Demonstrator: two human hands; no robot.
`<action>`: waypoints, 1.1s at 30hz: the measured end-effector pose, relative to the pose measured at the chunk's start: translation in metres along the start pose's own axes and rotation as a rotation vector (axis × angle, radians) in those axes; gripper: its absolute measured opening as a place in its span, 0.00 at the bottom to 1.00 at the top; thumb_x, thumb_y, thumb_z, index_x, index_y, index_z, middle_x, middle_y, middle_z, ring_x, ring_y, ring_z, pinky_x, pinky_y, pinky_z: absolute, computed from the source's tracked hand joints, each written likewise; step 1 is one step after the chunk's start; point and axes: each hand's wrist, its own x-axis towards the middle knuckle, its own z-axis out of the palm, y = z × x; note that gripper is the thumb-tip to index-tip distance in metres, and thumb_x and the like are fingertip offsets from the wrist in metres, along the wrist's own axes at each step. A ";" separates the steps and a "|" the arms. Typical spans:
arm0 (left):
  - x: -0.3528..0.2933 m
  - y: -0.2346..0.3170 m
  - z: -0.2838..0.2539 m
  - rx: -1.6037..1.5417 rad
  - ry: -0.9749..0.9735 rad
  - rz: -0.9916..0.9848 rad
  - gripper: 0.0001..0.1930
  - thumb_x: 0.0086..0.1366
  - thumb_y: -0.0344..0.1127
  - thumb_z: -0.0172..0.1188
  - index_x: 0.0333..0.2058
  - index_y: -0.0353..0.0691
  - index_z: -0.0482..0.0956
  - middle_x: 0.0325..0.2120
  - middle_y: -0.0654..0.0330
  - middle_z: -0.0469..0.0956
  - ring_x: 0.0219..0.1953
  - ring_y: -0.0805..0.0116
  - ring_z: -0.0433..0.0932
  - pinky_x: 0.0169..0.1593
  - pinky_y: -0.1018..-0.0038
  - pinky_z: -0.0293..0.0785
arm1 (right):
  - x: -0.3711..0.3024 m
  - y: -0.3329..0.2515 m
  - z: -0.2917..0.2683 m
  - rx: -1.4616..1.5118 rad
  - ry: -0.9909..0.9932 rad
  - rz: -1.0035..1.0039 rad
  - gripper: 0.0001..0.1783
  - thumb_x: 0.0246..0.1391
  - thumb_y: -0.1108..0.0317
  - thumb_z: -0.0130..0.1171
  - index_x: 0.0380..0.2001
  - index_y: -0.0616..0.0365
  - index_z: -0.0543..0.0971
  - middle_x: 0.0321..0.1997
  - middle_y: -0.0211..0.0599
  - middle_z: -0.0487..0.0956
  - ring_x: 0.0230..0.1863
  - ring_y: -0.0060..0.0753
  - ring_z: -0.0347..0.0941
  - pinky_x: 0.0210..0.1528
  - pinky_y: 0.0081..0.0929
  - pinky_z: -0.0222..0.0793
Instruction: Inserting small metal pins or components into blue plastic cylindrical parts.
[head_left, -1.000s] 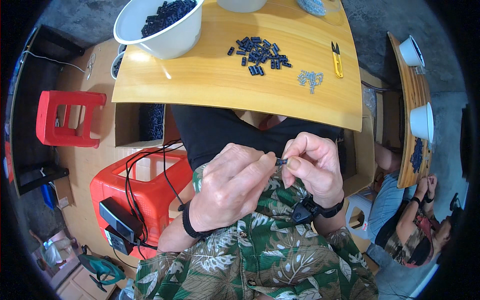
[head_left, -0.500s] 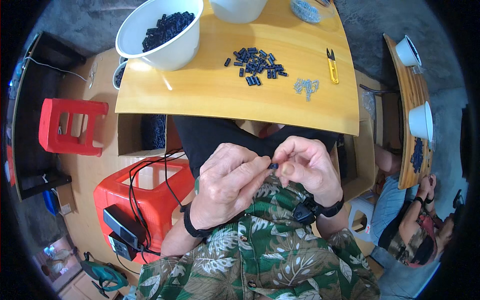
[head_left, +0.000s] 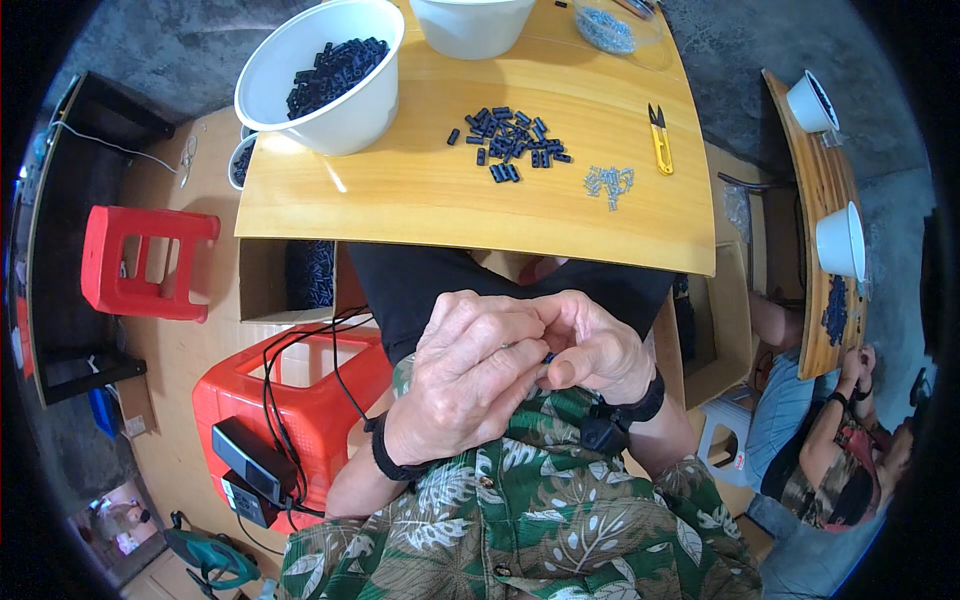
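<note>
My left hand [head_left: 470,365] and my right hand [head_left: 605,352] meet in front of my shirt, just below the table's near edge. Between their fingertips is a small dark plastic piece [head_left: 549,358], mostly covered by the fingers. Both hands are closed around it, with the right thumb lying along its near side. On the yellow wooden table [head_left: 400,205] ahead lies a loose heap of short black plastic pieces [head_left: 512,138]. To its right sit a small pile of shiny metal screws or pins [head_left: 609,184] and yellow-handled thread snips [head_left: 661,142].
A white tub [head_left: 365,125] of black pieces stands at the table's far left, beside another white tub [head_left: 470,28]. A clear container [head_left: 606,32] holds small metal parts. Red stools [head_left: 235,385] and cables are at my left; another person [head_left: 830,440] works at a right-hand table.
My hands have drawn closer together, and their fingers now overlap. The dark piece is more hidden than before. The view has shifted slightly.
</note>
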 end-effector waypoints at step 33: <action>-0.091 -0.111 -0.096 -0.621 1.116 -0.932 0.16 0.72 0.34 0.55 0.53 0.30 0.72 0.39 0.50 0.82 0.42 0.59 0.83 0.47 0.65 0.79 | 0.031 -0.034 -0.041 -0.845 0.798 -0.532 0.10 0.65 0.64 0.60 0.36 0.61 0.80 0.24 0.28 0.76 0.18 0.10 0.66 0.18 0.12 0.64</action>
